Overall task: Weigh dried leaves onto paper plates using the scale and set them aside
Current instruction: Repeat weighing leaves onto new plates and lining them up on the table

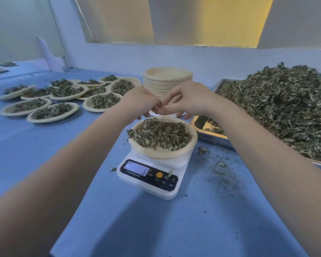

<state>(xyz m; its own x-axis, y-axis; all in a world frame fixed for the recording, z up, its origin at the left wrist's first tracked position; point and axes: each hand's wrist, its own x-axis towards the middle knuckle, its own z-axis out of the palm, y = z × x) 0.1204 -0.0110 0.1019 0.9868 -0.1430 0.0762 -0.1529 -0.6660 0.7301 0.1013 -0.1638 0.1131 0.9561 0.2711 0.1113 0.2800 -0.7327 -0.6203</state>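
A white digital scale (152,175) stood at the centre of the frame on a blue table (44,154), its display showing a single digit that read as 6. A paper plate (162,152) sat on the scale platform, filled with dried leaves (159,134); a few leaves hung over its left rim.

Both hands were held together just above the far edge of that plate, at mid-frame. The left hand (139,102) had its fingers curled inward, fingertips meeting those of the right hand (188,99). The right hand's fingers were bent and drawn together toward the left hand, apparently pinching a small bit of leaf between them; what exactly was held could not be determined. A white rounded object showed partly beneath the hands and could not be identified.

Behind the hands stood a tall stack of empty plates (167,80). At the right of the frame, a metal tray (208,135) carried a large heap of loose leaves (278,108). At the left of the frame, a group of filled plates (54,97) lay on the table, several overlapping. Leaf crumbs (219,169) were scattered on the table between the scale and the tray.
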